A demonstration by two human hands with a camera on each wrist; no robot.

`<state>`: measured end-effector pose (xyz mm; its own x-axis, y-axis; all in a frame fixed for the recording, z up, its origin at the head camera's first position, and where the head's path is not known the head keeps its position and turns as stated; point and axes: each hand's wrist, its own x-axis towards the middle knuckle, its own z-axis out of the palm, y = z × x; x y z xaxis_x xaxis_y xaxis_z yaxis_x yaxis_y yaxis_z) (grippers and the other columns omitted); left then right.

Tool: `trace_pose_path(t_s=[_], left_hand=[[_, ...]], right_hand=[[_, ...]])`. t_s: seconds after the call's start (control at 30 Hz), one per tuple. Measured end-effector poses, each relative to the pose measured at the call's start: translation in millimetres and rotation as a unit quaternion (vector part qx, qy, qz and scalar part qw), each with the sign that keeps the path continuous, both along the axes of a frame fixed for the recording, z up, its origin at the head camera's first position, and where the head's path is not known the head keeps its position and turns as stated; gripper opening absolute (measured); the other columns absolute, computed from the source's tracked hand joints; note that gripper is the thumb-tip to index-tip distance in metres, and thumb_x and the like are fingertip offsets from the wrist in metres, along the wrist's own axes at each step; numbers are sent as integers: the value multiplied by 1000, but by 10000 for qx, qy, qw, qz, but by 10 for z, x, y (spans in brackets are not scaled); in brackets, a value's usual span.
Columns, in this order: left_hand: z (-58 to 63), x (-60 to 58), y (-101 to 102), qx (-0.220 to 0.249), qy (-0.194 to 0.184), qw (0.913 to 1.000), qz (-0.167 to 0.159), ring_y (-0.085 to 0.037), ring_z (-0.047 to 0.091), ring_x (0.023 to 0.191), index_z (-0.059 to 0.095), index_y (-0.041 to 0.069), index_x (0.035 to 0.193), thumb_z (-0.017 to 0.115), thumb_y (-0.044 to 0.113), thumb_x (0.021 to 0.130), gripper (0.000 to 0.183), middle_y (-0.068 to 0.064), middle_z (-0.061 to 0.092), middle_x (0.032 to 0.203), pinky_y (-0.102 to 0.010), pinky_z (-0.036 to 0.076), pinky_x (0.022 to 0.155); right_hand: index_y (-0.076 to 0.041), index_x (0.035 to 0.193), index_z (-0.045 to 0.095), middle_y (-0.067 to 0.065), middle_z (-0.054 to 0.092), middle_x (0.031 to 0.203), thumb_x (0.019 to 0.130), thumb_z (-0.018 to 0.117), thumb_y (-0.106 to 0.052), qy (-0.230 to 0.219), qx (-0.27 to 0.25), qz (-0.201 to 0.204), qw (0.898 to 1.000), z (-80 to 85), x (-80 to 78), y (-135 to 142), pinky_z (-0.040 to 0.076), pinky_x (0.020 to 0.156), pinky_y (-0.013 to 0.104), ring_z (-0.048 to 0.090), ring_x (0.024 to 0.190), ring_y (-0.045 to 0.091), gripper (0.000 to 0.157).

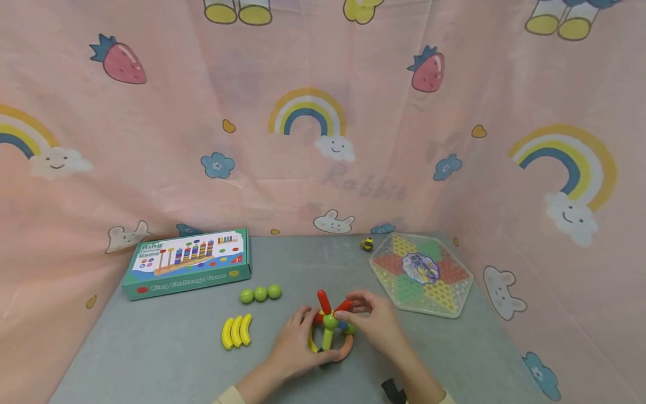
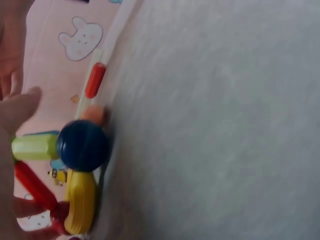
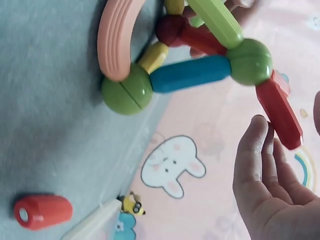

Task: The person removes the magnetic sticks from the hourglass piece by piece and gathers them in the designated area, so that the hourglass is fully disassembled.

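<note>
A magnetic stick-and-ball toy [image 1: 330,321] stands on the table between both hands, with curved yellow and peach sticks low down and a green ball on top. My left hand [image 1: 298,343] holds its left side, fingers at the dark red ball [image 3: 170,31] and thumb low at the front. The blue ball [image 2: 82,145] shows large in the left wrist view. Two red sticks rise from the top ball. My right hand [image 1: 375,320] is at the right-hand red stick [image 3: 280,112], its fingers fairly straight beside it and the thumb apart from it.
Three green balls [image 1: 261,294] and several yellow curved sticks [image 1: 237,332] lie to the left. A loose red stick [image 3: 42,211] lies on the table. Farther back are a green ring game box [image 1: 187,279], a small bee figure [image 1: 367,244] and a hexagonal checkers board [image 1: 421,275].
</note>
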<state>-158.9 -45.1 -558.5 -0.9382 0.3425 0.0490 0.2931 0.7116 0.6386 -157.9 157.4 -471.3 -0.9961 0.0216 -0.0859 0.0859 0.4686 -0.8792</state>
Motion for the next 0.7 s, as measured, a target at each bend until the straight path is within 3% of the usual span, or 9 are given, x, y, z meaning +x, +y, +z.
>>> trace_pose_path(t_s=[0.17, 0.43, 0.7], left_hand=[[-24, 36, 26, -127, -7, 9999, 72, -27, 48, 123, 48, 13, 146, 74, 74, 72, 99, -7, 47, 140, -55, 46, 100], [-37, 12, -1, 103, -260, 9995, -159, -32, 46, 131, 45, 9, 146, 80, 66, 73, 99, -10, 42, 147, -57, 43, 106], [-44, 9, -31, 316, -428, 9984, -195, -32, 47, 131, 45, 11, 149, 81, 62, 74, 98, -13, 36, 152, -57, 45, 105]], right_hand=[[-7, 112, 73, 2, 75, 99, 85, 81, -34, -30, 179, 176, 9997, -58, -25, -49, 60, 81, 38, 71, 92, 18, 39], [-5, 106, 72, 5, 75, 99, 95, 70, -20, -12, 196, 446, 9988, -88, -48, -61, 61, 81, 36, 72, 96, 20, 18], [2, 118, 66, 12, 73, 106, 99, 64, -11, 178, 203, 348, 9990, -125, -42, -97, 61, 80, 35, 73, 97, 23, 23]])
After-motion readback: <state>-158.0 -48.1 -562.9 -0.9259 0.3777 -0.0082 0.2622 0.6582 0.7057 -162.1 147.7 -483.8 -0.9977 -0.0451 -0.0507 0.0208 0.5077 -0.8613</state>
